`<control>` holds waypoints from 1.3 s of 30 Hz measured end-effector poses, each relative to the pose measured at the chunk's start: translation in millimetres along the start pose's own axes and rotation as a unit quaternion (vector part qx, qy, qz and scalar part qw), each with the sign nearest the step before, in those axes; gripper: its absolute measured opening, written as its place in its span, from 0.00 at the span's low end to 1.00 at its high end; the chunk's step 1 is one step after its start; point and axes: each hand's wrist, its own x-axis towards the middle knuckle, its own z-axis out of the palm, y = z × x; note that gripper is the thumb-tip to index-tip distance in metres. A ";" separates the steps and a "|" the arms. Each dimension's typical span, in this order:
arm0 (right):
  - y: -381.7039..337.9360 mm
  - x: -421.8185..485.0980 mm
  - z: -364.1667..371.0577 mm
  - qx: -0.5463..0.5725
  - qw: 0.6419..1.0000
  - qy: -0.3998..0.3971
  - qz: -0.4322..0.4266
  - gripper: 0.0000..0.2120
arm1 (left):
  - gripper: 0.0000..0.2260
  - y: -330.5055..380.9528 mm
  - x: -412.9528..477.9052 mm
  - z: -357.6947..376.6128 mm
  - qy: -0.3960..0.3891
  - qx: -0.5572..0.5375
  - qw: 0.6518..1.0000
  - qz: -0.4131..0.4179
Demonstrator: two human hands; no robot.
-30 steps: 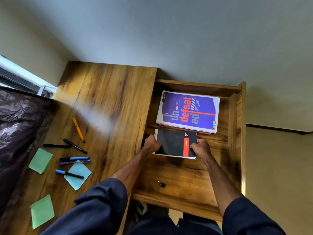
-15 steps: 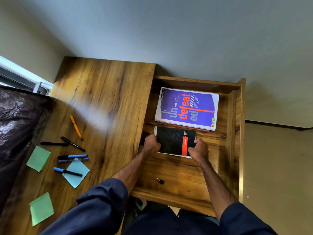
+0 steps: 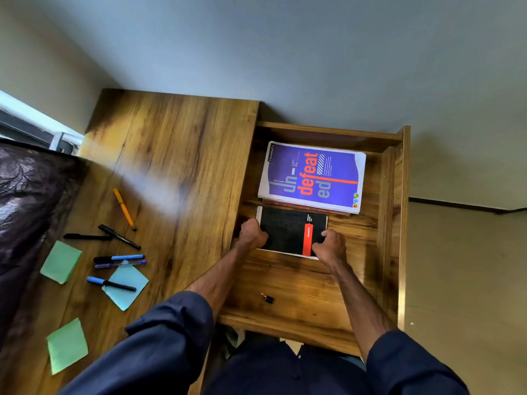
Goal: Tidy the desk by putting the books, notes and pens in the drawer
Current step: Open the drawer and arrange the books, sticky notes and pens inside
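A black spiral notepad with a red band lies in the open wooden drawer, just in front of a purple "undefeated" notebook. My left hand grips the notepad's left edge and my right hand grips its right front corner. On the desk to the left lie several pens: an orange one, black ones and blue-capped ones. Green sticky notes and a blue sticky note lie among them.
A small black clip-like object sits on the drawer floor near its front edge. A dark patterned cloth covers the far left. Another green note pad lies near the desk's front edge.
Both hands have pushed the black notepad slightly further back in the drawer, closer to the purple notebook. The pens and notes have stayed put.
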 end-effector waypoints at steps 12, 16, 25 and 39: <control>5.9 0.7 -1.0 -0.010 1.000 -0.009 -0.006 0.27 | 0.18 2.4 -1.9 0.9 0.000 -0.001 1.000 0.001; 5.7 -1.1 -1.7 -0.010 1.000 -0.016 -0.008 0.29 | 0.18 0.4 -1.4 1.7 0.002 0.007 1.000 0.008; -21.3 -44.4 -9.0 -0.003 0.988 0.091 -0.123 0.19 | 0.22 -10.0 -32.1 -4.3 0.011 0.035 0.992 0.119; -154.2 -168.0 88.0 -0.078 0.907 -0.063 -0.408 0.10 | 0.11 -164.9 -130.3 -71.0 0.198 -0.205 0.951 0.118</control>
